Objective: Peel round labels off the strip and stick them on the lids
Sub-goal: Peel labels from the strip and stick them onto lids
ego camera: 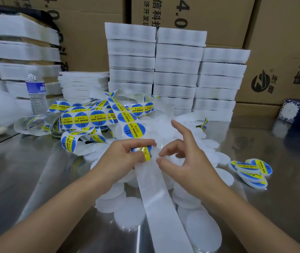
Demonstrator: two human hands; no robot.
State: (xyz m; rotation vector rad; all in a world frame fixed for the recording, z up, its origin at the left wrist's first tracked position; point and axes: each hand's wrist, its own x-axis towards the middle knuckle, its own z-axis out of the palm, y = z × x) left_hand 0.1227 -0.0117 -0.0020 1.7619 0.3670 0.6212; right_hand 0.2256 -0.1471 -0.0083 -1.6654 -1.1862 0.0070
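Left hand [125, 157] fingers clamp the strip [161, 207] at a label [144, 152]; right hand [187, 161] fingers nearly together beside it, grip unclear.

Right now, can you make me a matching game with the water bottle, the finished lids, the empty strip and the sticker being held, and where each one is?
Things:
1. water bottle
2. labelled lids
3. empty strip
4. round label

Places:
A. pinched by the left hand
B. far left, standing upright
C. piled off to the right
D. in the middle, running toward the viewer

Pairs: 1-B, 2-C, 3-D, 4-A
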